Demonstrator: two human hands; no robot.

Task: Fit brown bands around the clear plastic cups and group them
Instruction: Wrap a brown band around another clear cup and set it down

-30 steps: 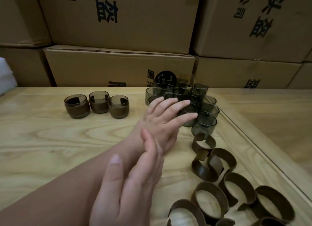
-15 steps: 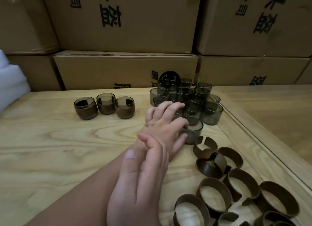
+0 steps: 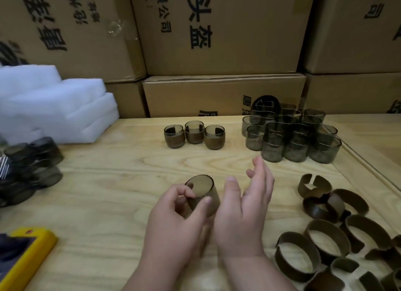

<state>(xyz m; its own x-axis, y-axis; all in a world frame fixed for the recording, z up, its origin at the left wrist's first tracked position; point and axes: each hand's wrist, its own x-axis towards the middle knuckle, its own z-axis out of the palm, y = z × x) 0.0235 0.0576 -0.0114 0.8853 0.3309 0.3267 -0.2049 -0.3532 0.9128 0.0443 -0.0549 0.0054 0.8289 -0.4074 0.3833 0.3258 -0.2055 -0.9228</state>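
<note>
My left hand (image 3: 173, 223) grips a smoky clear cup (image 3: 202, 194) just above the table's middle, tilted with its mouth facing away from me. Right beside it my right hand (image 3: 245, 212) is held upright with relaxed fingers, holding nothing. Three cups with brown bands (image 3: 194, 135) stand in a row further back. A cluster of several bare cups (image 3: 290, 136) stands at the back right. Several loose brown bands (image 3: 325, 232) lie scattered at the right front.
White foam sheets (image 3: 54, 108) lie at the back left, with dark stacked cups (image 3: 28, 169) in front of them. A yellow object (image 3: 23, 258) sits at the front left. Cardboard boxes (image 3: 217, 41) wall the back. The wooden table (image 3: 97, 203) has a raised edge on the right.
My left hand reached into the bare cups, took one and brought it back to the middle of the table. My right hand came off my left arm. The view shifted left.
</note>
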